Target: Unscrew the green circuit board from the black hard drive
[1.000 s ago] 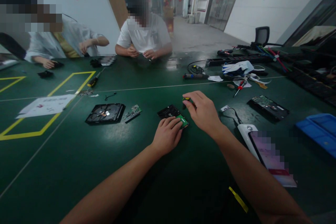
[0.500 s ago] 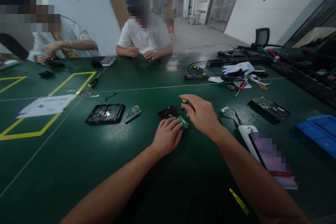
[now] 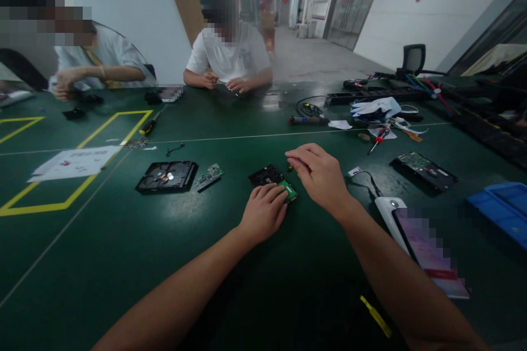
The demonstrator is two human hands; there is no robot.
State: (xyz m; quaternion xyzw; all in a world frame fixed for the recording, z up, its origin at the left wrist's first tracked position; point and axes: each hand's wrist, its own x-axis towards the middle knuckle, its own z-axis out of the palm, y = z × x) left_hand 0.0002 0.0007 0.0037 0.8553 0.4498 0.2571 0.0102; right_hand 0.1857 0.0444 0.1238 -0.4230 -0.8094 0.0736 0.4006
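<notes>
My left hand (image 3: 265,211) rests over a small hard drive (image 3: 267,174) with a black body and a green circuit board (image 3: 290,191), its fingers bent over the board and steadying the drive on the table. Just right of the drive, my right hand (image 3: 319,175) pinches a small yellow-and-black screwdriver (image 3: 290,166) between thumb and fingertips. Most of the screwdriver is behind the fingers, and its tip cannot be made out. Left of the drive lie a loose circuit board (image 3: 209,177) and a larger open hard drive (image 3: 167,176).
Right of my hands are a white device with a screen (image 3: 424,252), another hard drive (image 3: 424,171) and a blue tray (image 3: 500,208). Farther back lie a red screwdriver (image 3: 379,140), gloves (image 3: 376,108) and a black-handled tool (image 3: 308,120). Two people sit across the green table (image 3: 123,263).
My right fingers have shifted around the screwdriver's top, hiding more of its yellow handle. My left hand stays on the drive. The view has moved slightly.
</notes>
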